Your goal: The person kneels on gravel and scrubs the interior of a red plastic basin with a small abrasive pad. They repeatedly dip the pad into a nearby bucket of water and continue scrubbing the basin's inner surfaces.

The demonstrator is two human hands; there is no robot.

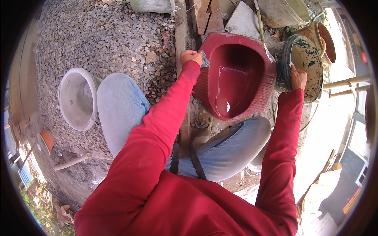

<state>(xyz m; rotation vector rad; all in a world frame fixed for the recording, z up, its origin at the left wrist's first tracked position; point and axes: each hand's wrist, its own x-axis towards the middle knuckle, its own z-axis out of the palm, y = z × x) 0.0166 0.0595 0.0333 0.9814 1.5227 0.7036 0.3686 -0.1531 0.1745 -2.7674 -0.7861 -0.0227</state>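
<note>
A dark red squat toilet pan (214, 80) lies in front of me, its glossy bowl wet with a little water at the bottom. At its left rim, my left hand (191, 57) is closed on a grey scouring pad (204, 59), which touches the pan's edge. To the right of the pan, a dark green bucket (284, 65) with a paint-flaked rim leans with its mouth toward me. My right hand (299, 78) is closed on the bucket's near rim; part of the fingers is hidden.
A pale grey tub (78, 98) stands on the gravel (102, 39) by my left knee. Bricks (206, 17), a stone slab (242, 20) and more buckets (281, 13) crowd the far side. A wooden handle (73, 161) lies at the left, with a thin hose along the right.
</note>
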